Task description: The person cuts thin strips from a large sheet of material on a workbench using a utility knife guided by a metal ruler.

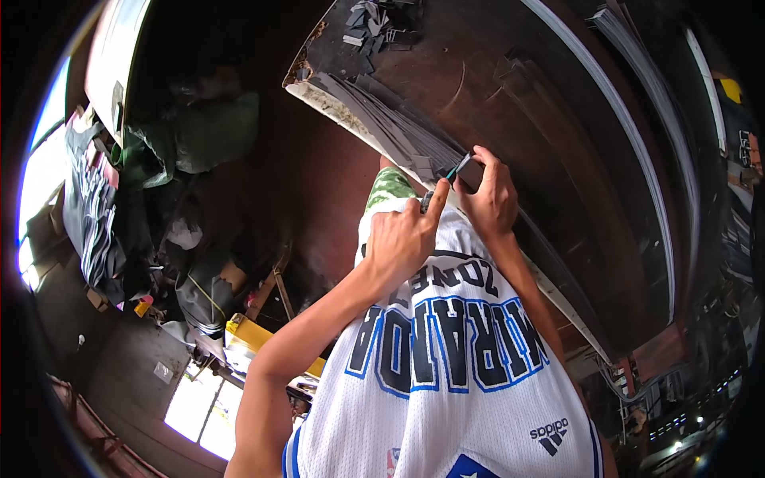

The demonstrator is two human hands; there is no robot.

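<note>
My left hand [402, 235] is closed in front of my lap, its index finger pointed forward along a thin tool with a dark end [427, 202]. Most of that tool is hidden by the fingers, so I cannot make out its kind. My right hand [490, 195] pinches a small grey strip piece [465, 164] between thumb and fingers. A slim teal sliver [453, 173] shows between the two hands, touching or very close to the strip piece. Just beyond lies a bundle of long grey strips [398, 119] at the table's edge.
The dark table [550, 151] has a worn pale edge. A heap of short dark offcuts [374, 28] sits at its far end. Long curved grey strips [629, 127] lie along the right. Dark sheets and bags [191, 135] are piled on the left, near a yellow object [255, 338].
</note>
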